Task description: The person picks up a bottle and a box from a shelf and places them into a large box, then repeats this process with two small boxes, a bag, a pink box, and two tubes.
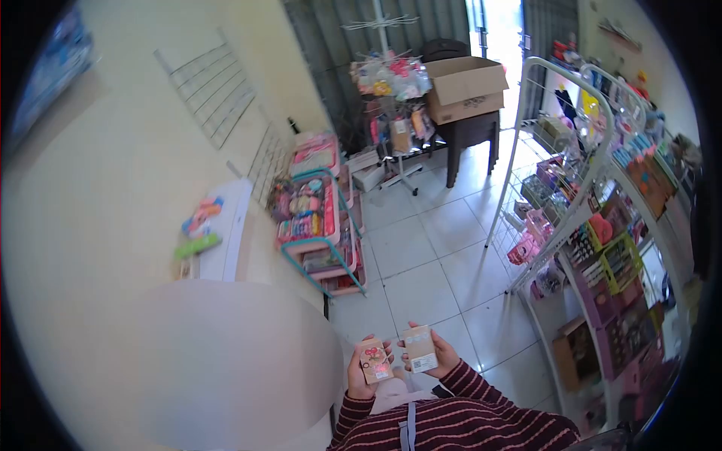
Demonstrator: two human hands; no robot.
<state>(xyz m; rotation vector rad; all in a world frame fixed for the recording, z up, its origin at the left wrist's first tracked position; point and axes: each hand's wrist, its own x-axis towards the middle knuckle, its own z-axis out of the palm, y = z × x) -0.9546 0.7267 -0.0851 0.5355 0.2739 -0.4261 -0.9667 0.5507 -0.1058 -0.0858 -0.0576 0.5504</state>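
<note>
In the head view, my left hand (359, 376) is closed around a small tan packaged card (374, 359) with red shapes on its front and a pinkish sticker near the bottom. To its right, my right hand (447, 355) grips a similar beige card (418, 342) by its edge. That card bears a white label with a dark square code at its lower end. Both cards are held side by side in front of my body, a small gap apart. What exactly the packs contain is too small to make out.
A tiered trolley (308, 242) of colourful goods stands by the left wall. Behind it are a rotating display stand (391, 75) and an open cardboard box (468, 101) on stacked dark stools (470, 139). Racks of small wares (602, 248) line the right. White floor tiles (421, 289) lie between.
</note>
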